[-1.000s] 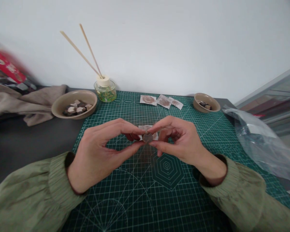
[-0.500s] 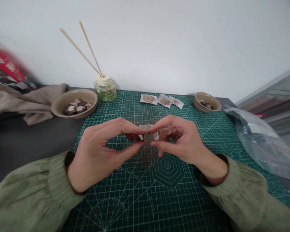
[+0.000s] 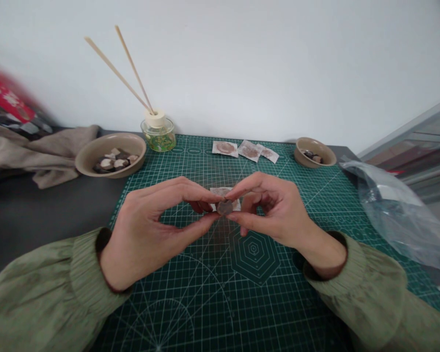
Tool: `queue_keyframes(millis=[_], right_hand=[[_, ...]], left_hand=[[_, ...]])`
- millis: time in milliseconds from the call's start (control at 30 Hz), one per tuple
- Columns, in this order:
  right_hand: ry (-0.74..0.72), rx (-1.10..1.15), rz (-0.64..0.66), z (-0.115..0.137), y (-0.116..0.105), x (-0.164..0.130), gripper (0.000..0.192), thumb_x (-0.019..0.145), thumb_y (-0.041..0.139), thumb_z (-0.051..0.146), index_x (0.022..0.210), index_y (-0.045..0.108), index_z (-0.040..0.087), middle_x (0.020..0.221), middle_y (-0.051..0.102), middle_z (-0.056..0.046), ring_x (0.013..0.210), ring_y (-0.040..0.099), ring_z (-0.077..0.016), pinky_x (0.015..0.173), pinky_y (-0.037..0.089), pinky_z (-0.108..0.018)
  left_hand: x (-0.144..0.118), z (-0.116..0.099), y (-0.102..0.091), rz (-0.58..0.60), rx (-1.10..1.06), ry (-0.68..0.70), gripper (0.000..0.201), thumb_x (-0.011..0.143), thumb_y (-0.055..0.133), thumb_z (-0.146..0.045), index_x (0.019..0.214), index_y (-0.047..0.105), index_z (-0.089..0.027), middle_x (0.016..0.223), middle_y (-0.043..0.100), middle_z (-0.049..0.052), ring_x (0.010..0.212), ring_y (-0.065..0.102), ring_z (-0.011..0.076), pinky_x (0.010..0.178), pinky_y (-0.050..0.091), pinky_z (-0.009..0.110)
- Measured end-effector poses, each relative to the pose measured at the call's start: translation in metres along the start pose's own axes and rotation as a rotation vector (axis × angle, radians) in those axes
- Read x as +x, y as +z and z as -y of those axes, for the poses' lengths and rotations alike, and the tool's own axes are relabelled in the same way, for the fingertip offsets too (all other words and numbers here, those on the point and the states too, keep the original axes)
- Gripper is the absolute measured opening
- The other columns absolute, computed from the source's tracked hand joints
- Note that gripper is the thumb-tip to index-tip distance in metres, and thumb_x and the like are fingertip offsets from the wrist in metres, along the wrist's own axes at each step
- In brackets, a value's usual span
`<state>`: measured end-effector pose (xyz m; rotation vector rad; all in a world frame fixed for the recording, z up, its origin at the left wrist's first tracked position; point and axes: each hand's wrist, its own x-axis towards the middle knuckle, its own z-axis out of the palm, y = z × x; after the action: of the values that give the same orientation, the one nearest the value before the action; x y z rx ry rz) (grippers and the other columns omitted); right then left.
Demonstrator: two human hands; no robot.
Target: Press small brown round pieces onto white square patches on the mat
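Over the green cutting mat (image 3: 212,293) on the worktop, the left hand (image 3: 150,230) and right hand (image 3: 278,210) both pinch one small brown disc (image 3: 225,207) between thumb and fingertips, each grip clenched on it.

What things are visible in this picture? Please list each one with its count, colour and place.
cutting mat: 1, green, on the dark table
small disc: 1, brown, pinched between both hands
large bowl: 1, tan, left of mat, holding dark and pale pieces
small bowl: 1, tan, far right corner
packets: 3, whitish-brown, far edge of mat
reed diffuser: 1, clear glass, two sticks, far left
cloth: 1, beige, far left
plastic bag: 1, clear, right
left hand: 1, green sleeve
right hand: 1, green sleeve
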<state>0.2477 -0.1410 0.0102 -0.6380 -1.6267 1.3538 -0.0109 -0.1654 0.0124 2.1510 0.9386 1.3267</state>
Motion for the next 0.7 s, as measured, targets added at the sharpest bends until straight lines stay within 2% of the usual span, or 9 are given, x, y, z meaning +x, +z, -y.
queue_keyframes(millis=[133, 367, 467, 700], right_hand=[[0.001, 0.021, -0.004, -0.001, 0.0, 0.0, 0.042, 0.08, 0.116, 0.012, 0.113, 0.091, 0.021, 0.1, 0.093, -0.003, 0.057, 0.083, -0.0132, 0.049, 0.062, -0.017], [0.011, -0.01, -0.006, -0.001, -0.002, -0.001, 0.041, 0.08, 0.117, 0.017, 0.113, 0.092, 0.021, 0.087, 0.089, 0.0, 0.054, 0.08, -0.0134, 0.048, 0.063, -0.018], [-0.01, -0.024, -0.004, -0.001, -0.003, -0.001, 0.041, 0.081, 0.116, 0.015, 0.114, 0.092, 0.022, 0.091, 0.091, 0.0, 0.056, 0.081, -0.0128, 0.049, 0.061, -0.017], [-0.057, -0.129, 0.006, -0.001, -0.002, -0.001, 0.036, 0.085, 0.115, 0.019, 0.113, 0.092, 0.021, 0.087, 0.088, 0.001, 0.056, 0.079, -0.0116, 0.049, 0.057, -0.017]], left_hand=[[0.0, -0.001, 0.0, -0.002, -0.033, -0.037, 0.017, 0.105, 0.091, -0.022, 0.118, 0.089, -0.032, 0.107, 0.092, -0.005, 0.09, 0.085, 0.0127, 0.085, 0.071, 0.025], [0.002, -0.002, 0.001, 0.015, -0.037, -0.062, 0.011, 0.104, 0.092, -0.024, 0.113, 0.089, -0.03, 0.101, 0.091, -0.001, 0.085, 0.085, 0.0161, 0.083, 0.073, 0.029], [0.003, -0.003, 0.001, 0.014, -0.065, -0.078, 0.013, 0.102, 0.093, -0.025, 0.113, 0.09, -0.03, 0.101, 0.091, -0.001, 0.085, 0.085, 0.0156, 0.083, 0.073, 0.028], [0.01, -0.004, 0.001, 0.057, -0.281, -0.305, 0.005, 0.101, 0.093, -0.03, 0.102, 0.093, -0.026, 0.092, 0.089, 0.001, 0.083, 0.085, 0.0144, 0.077, 0.072, 0.018]])
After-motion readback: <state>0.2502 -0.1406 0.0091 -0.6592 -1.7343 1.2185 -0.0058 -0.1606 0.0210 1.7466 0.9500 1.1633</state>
